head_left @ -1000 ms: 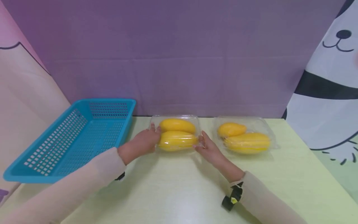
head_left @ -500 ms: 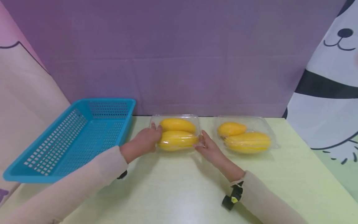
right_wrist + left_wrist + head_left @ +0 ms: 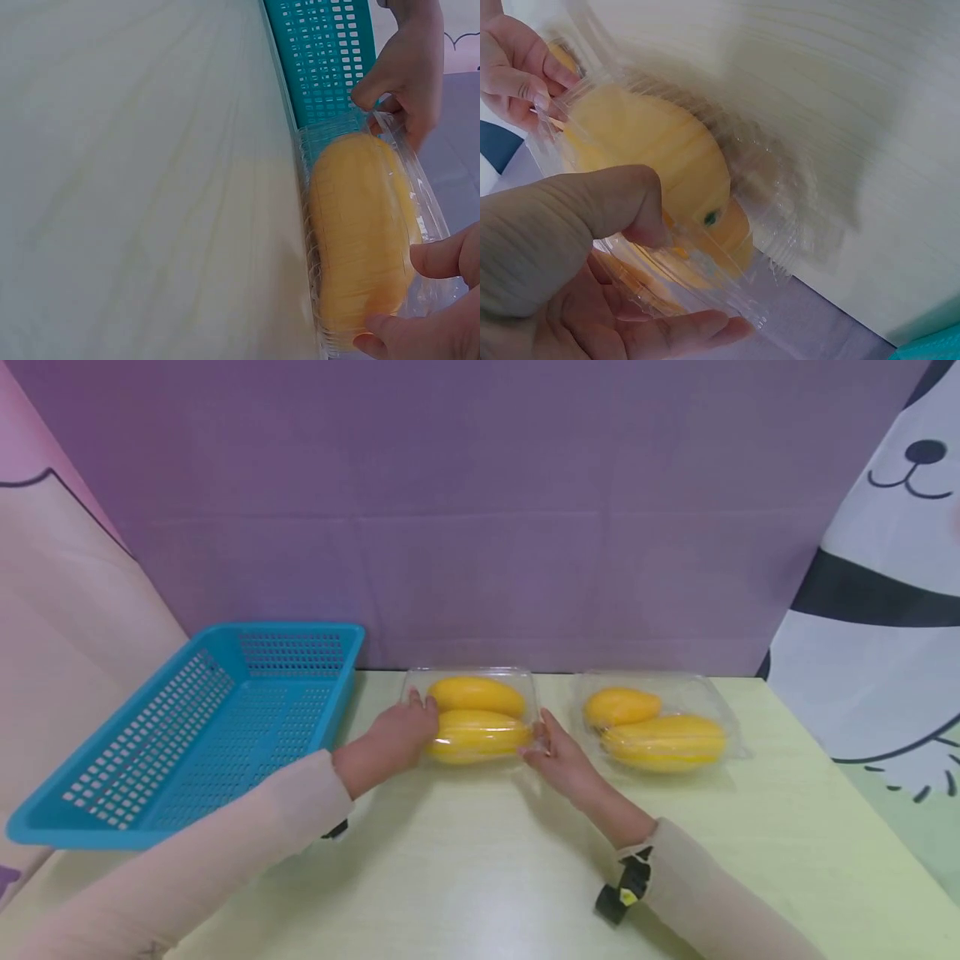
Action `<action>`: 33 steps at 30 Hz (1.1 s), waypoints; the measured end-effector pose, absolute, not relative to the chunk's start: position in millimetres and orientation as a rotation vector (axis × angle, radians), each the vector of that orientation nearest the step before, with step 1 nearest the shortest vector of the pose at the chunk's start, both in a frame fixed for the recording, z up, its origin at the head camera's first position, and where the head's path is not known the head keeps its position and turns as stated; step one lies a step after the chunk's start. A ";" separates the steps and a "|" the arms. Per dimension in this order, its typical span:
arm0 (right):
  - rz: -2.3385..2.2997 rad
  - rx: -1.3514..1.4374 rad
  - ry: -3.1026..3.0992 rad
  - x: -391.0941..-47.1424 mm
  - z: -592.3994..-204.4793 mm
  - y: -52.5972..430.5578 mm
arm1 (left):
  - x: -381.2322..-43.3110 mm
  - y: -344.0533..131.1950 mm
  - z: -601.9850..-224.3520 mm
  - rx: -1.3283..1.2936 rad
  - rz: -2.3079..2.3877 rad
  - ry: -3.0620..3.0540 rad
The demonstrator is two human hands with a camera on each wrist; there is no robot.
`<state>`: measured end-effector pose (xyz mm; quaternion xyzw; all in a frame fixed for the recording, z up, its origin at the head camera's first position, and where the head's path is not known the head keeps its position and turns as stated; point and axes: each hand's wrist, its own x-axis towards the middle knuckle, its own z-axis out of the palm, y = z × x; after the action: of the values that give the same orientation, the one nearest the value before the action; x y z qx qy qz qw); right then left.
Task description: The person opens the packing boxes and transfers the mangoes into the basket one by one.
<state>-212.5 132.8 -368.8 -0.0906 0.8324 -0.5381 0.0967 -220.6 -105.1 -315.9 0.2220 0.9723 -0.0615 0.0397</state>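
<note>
A clear plastic clamshell box (image 3: 471, 672) with two oblong yellow fruits (image 3: 480, 739) inside lies near the table's back edge. My left hand (image 3: 396, 735) grips its left end; in the left wrist view the thumb lies over the rim and the fingers curl beneath it. At the right end, my right hand (image 3: 562, 760) holds the corner between thumb and fingers (image 3: 442, 259). One fruit shows a small dark green spot at its tip in the left wrist view. To the right, a second clamshell box (image 3: 705, 693) holds two more yellow fruits (image 3: 663, 743).
A blue perforated plastic basket (image 3: 337, 714) stands at the left, its near end overlapped by the left sleeve (image 3: 247, 827). A purple cloth (image 3: 480, 527) hangs right behind the table (image 3: 480, 877). A panda-printed sheet (image 3: 885, 677) borders the right side.
My left hand and forearm have shifted slightly to the right at the box's left end. The right hand and both boxes stay where they were.
</note>
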 end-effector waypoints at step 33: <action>-1.577 -0.305 2.481 -214.0 -368.0 133.4 | -222.8 -101.0 -319.9 0.758 -0.376 3.032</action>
<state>-214.0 133.4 -368.0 -0.1027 0.8359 -0.5312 0.0927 -222.8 -101.0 -319.9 0.2407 0.9632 -0.1194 -0.0032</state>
